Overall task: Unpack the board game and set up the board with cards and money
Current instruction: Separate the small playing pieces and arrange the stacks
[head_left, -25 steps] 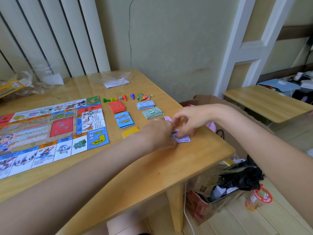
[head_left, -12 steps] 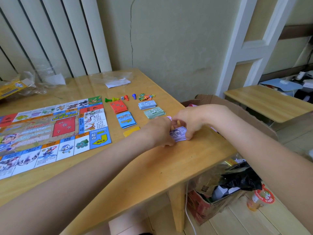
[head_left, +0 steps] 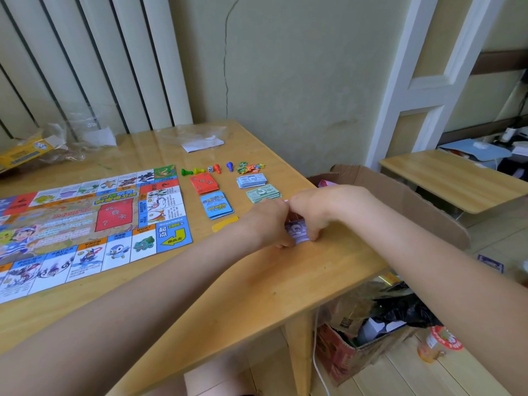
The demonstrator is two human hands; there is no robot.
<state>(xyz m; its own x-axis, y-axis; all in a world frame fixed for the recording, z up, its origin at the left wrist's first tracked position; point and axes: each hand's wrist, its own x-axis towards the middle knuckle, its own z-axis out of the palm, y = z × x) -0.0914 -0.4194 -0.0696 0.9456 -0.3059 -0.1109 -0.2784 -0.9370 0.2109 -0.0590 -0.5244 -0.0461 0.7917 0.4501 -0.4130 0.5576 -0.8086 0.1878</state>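
Step in hand: squaring up a stack of purple money notes (head_left: 297, 233) on the worktop (head_left: 257, 287), near its right edge. Left hand (head_left: 271, 224) and right hand (head_left: 314, 212) meet over the stack, fingers curled down and pinching its two sides; notes stand tilted between them, lower edge on the wood.

Already laid out: game board (head_left: 85, 224) flat at left; red cards (head_left: 204, 182) and blue cards (head_left: 217, 205) beside it; blue-grey notes (head_left: 251, 180) and green notes (head_left: 263, 193) further right; pawns and dice (head_left: 211, 168) in a row behind. A yellow card (head_left: 225, 223) lies just left of the left hand.

Judged next: lay the purple stack flat in line below the green notes, then release with both hands.

Versus 1.0 s ago: notes lay flatter on the worktop; now raised on edge and gathered tighter. Other piles unchanged
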